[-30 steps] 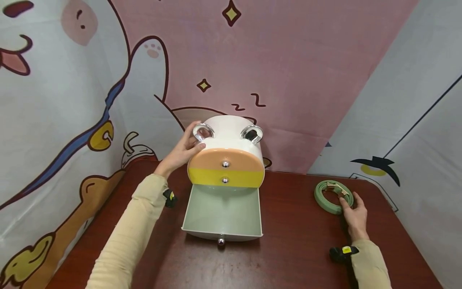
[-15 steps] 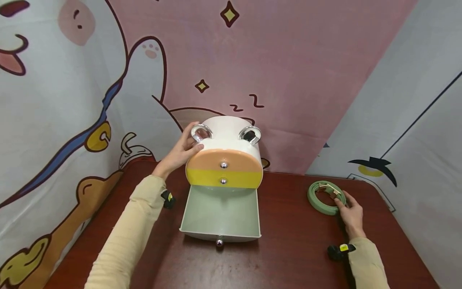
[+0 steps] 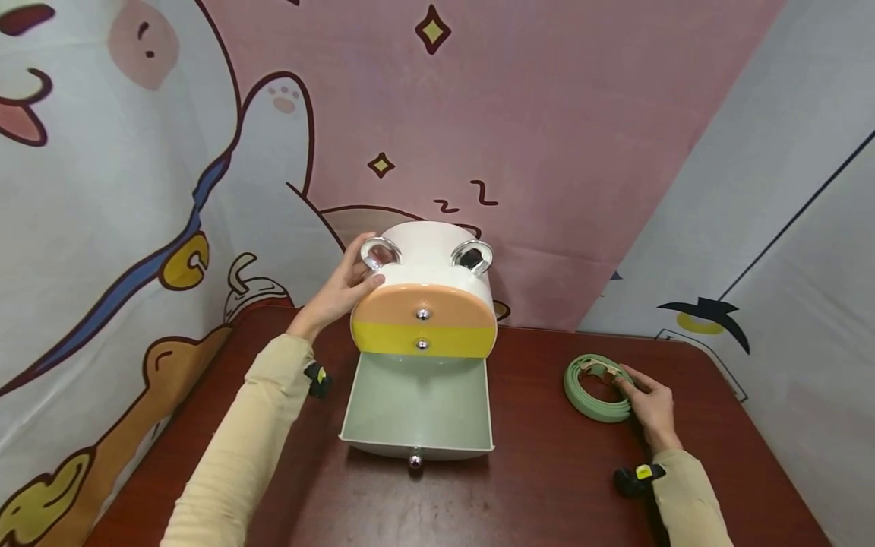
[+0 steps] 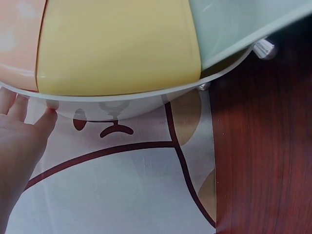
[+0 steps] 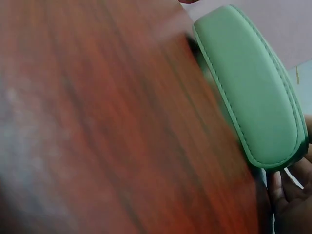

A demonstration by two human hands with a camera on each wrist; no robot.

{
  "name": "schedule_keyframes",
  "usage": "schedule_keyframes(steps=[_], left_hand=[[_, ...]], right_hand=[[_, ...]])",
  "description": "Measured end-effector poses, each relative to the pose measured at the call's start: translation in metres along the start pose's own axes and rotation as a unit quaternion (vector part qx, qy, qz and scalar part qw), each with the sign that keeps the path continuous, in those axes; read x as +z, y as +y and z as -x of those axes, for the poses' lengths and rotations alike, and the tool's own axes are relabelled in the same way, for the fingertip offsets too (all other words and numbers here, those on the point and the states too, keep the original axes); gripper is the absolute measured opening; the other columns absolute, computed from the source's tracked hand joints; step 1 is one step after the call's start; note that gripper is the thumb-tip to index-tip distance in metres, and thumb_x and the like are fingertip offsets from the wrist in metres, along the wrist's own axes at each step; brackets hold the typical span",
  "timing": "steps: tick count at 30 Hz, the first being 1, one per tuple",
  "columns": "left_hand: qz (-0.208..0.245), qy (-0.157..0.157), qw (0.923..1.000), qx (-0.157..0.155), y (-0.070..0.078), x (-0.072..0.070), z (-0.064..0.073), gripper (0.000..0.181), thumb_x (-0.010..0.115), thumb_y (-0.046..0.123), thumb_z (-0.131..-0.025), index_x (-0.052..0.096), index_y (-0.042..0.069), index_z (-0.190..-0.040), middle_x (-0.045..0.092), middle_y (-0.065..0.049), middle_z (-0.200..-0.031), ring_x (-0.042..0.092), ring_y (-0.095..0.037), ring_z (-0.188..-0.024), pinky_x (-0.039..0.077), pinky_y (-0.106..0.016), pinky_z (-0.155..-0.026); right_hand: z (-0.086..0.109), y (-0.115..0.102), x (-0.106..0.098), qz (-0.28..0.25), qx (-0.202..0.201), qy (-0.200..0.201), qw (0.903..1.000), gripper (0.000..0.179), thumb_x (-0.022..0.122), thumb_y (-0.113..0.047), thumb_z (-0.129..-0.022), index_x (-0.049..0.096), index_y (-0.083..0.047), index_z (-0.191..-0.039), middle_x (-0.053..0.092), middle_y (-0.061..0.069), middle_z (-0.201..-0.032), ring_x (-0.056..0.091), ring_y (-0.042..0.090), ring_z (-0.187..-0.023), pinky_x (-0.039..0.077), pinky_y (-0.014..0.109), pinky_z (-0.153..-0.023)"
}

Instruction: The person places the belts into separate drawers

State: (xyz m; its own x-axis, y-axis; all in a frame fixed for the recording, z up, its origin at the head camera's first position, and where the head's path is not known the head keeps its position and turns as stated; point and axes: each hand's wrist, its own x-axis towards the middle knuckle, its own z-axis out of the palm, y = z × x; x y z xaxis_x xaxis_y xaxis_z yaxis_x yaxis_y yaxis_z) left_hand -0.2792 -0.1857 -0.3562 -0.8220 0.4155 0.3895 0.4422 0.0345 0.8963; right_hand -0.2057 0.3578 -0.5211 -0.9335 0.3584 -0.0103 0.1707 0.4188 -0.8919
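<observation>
A green belt [image 3: 593,395], coiled into a ring with a gold-coloured buckle, is pinched at its right side by my right hand [image 3: 652,406]. The right wrist view shows the coil's stitched outer face [image 5: 251,90] close up; whether it touches the table is hard to tell. My left hand [image 3: 345,285] rests against the upper left side of a white frog-shaped drawer box [image 3: 431,251], fingers partly hidden behind a silver-rimmed eye. In the left wrist view its fingertips touch the box's side. The bottom pale green drawer [image 3: 418,403] is pulled out, with nothing inside.
Above the open drawer, an orange drawer [image 3: 390,304] and a yellow drawer [image 3: 390,336] are closed, each with a silver knob. Everything stands on a reddish-brown table [image 3: 540,486]. A cartoon-printed cloth [image 3: 547,152] hangs behind and along the sides.
My right hand has moved left, bringing the coiled belt nearer to the drawer box. The left hand stays on the box, and the drawer is unchanged.
</observation>
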Motion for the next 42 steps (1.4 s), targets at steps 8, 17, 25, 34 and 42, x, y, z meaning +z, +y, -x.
schedule_keyframes(steps=[8,17,25,34,42], left_hand=[[0.003,0.000,0.9999,-0.011,0.000,0.000,0.002,0.070,0.051,0.000,-0.099,0.013,0.022,-0.153,0.048,-0.021,-0.137,0.053,-0.025,-0.116,0.048,-0.033,-0.088],[0.011,-0.005,0.9999,-0.004,0.002,0.000,0.001,0.070,0.050,-0.002,-0.098,0.012,0.020,-0.153,0.048,-0.026,-0.135,0.057,-0.024,-0.109,0.050,-0.033,-0.085],[0.018,-0.009,0.9998,-0.001,0.000,-0.001,0.000,0.069,0.050,-0.002,-0.099,0.013,0.020,-0.153,0.049,-0.025,-0.134,0.058,-0.023,-0.109,0.050,-0.033,-0.085],[0.015,-0.008,0.9998,0.002,-0.001,-0.001,0.000,0.069,0.050,-0.003,-0.098,0.012,0.018,-0.153,0.049,-0.024,-0.135,0.058,-0.024,-0.109,0.050,-0.033,-0.085],[0.021,-0.007,0.9997,0.007,0.000,-0.001,0.000,0.069,0.049,-0.005,-0.098,0.013,0.019,-0.152,0.048,-0.025,-0.135,0.058,-0.022,-0.109,0.050,-0.033,-0.084]], right_hand=[[-0.001,0.004,0.003,0.015,-0.021,0.010,0.9996,0.049,0.063,-0.036,-0.094,0.059,-0.006,-0.133,0.061,0.007,-0.126,0.048,0.027,-0.122,0.041,0.014,-0.080],[0.005,0.001,0.006,-0.006,-0.017,0.022,0.9996,0.047,0.066,-0.033,-0.093,0.061,-0.004,-0.130,0.064,-0.009,-0.111,0.052,0.013,-0.114,0.042,0.011,-0.078],[0.015,-0.011,0.012,-0.027,-0.034,0.024,0.9988,0.043,0.067,-0.027,-0.093,0.063,0.000,-0.127,0.067,-0.010,-0.104,0.052,-0.002,-0.101,0.043,0.011,-0.076],[0.024,-0.016,0.019,-0.056,-0.058,0.013,0.9967,0.041,0.067,-0.022,-0.093,0.062,0.004,-0.125,0.067,-0.015,-0.094,0.058,-0.006,-0.086,0.049,0.016,-0.069],[0.034,-0.021,0.028,-0.069,-0.070,-0.001,0.9952,0.040,0.068,-0.019,-0.093,0.062,0.006,-0.123,0.067,-0.014,-0.092,0.059,-0.005,-0.085,0.049,0.016,-0.068]])
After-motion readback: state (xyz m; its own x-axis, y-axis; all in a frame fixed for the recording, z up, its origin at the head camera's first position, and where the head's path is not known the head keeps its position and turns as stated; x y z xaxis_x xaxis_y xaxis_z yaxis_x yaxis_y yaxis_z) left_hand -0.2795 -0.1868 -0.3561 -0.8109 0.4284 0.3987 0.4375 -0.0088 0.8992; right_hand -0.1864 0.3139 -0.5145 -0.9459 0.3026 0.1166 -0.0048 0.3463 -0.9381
